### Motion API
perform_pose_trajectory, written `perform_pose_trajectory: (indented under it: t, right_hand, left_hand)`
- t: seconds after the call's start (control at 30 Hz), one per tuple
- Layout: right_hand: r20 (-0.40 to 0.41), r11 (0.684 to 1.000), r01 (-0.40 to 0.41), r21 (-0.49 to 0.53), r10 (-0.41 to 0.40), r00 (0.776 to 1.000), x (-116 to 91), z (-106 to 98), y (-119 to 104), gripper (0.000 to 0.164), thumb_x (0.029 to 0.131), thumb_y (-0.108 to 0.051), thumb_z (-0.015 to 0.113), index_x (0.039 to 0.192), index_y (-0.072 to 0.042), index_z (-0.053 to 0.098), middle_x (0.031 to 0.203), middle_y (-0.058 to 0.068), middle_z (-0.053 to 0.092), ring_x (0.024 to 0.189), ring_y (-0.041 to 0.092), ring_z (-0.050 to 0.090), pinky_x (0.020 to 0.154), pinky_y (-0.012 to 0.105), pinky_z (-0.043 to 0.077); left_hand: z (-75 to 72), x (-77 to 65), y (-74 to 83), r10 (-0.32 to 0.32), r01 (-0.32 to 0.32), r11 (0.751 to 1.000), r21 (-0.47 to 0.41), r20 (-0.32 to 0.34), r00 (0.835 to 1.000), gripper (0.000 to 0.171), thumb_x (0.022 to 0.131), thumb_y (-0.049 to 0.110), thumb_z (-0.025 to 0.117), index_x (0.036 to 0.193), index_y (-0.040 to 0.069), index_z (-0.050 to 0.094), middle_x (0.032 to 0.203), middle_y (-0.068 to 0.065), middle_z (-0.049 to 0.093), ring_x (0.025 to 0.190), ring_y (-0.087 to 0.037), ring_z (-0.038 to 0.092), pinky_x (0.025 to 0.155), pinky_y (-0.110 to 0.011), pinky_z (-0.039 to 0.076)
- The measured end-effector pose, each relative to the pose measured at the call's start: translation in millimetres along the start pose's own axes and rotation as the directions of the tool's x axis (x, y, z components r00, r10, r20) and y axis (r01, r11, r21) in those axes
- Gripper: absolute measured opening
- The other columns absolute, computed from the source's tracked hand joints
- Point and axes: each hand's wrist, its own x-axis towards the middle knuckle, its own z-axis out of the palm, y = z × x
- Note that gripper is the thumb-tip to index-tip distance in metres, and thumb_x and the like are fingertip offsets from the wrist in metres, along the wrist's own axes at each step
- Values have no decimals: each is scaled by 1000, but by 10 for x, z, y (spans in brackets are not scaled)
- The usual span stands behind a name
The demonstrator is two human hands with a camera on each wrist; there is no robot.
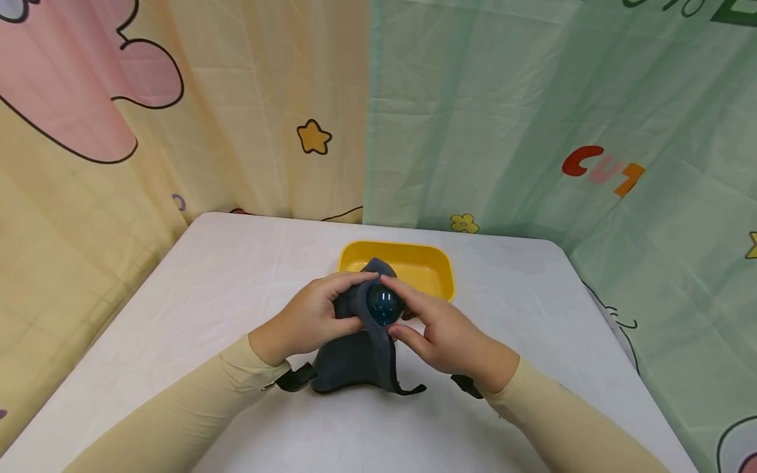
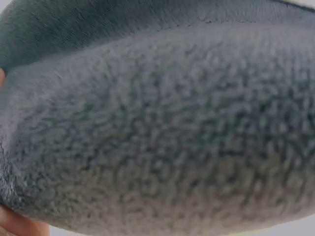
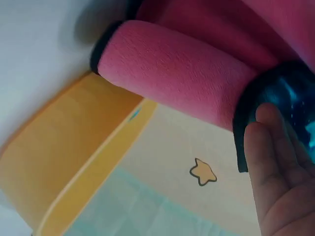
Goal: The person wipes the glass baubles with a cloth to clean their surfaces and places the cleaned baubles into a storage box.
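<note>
A soft dark grey fabric piece [image 1: 349, 361] stands folded on the table, with a narrow tail at its lower right. Its inner side is pink fabric [image 3: 172, 73] with black edging, seen in the right wrist view. A shiny, see-through blue ball [image 1: 384, 304] sits at the opening in the fabric, partly wrapped by it. My left hand [image 1: 319, 318] grips the fabric from the left, thumb below and fingers above. My right hand [image 1: 440, 325] holds the ball's right side between thumb and fingers. Grey fabric [image 2: 157, 123] fills nearly all of the left wrist view.
A yellow tray [image 1: 426, 269] stands on the white table [image 1: 254, 263] just behind the hands, and the fabric's top overlaps its front left rim. Printed curtains [image 1: 473, 118] hang close behind the table and along both sides.
</note>
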Motion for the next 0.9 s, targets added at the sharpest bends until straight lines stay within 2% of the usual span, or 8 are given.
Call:
perform_pose_trajectory:
  t: [0.1,0.17,0.27,0.33,0.5,0.63,0.73,0.9]
  right_hand:
    - [26,993,-72,94,70,997,5,-28,-1,71,104,-13,67,165,-11,31,121,9,75,98,14,73,89,28,62]
    - [35,958,-139,252,135,990,12,-27,-7,59,108,-15,59,162,-8,35,109,14,75,90,18,72,84,28,63]
    - [24,874,-209,439,221,975,20,4,-19,45,113,-20,50,154,-3,44,104,21,71,84,21,70,82,28,63]
    - [-11,872,-205,444,234,972,20,34,-24,44,113,-25,51,151,-2,50,109,20,71,86,20,70,83,27,63]
    - [-117,961,-106,256,140,983,7,91,-46,57,106,-18,63,158,-4,43,116,14,72,93,19,74,87,28,63]
    - [-69,996,-40,79,45,997,-22,82,-73,69,104,-12,66,163,-3,32,136,15,66,107,21,74,97,36,62]
    - [-26,995,-36,-88,33,999,-33,62,-95,79,104,-16,67,166,-3,22,148,16,60,117,23,71,100,40,60]
    - [-40,966,-64,-249,55,998,11,24,-134,75,102,-23,71,159,-6,26,133,13,71,111,24,75,96,43,62]
  left_hand:
    - [-3,9,14,5,-5,1000,-7,3,1000,63,87,2,84,146,6,60,139,-10,69,121,-23,67,105,-34,57]
    - [-3,22,27,22,-22,1000,-1,-4,1000,64,87,1,83,146,5,59,139,-10,69,121,-23,67,106,-35,57]
    - [2,37,39,48,-48,999,12,-17,999,65,86,1,84,146,6,59,138,-10,69,121,-23,67,106,-37,57]
    - [8,37,40,60,-59,998,19,-16,998,65,86,1,84,146,5,59,137,-10,70,122,-24,67,106,-38,57]
    - [20,17,22,43,-43,999,21,0,999,64,86,1,84,146,5,60,139,-10,69,125,-24,66,108,-38,56]
    - [12,9,7,25,-26,999,19,10,1000,64,86,2,84,145,6,60,140,-9,68,125,-24,66,108,-38,56]
    - [5,13,0,20,-20,1000,18,15,1000,64,86,2,84,145,6,60,140,-10,68,125,-24,66,107,-38,57]
    - [-3,33,0,14,-14,999,30,0,1000,64,86,2,83,146,6,60,140,-9,69,122,-22,66,108,-38,56]
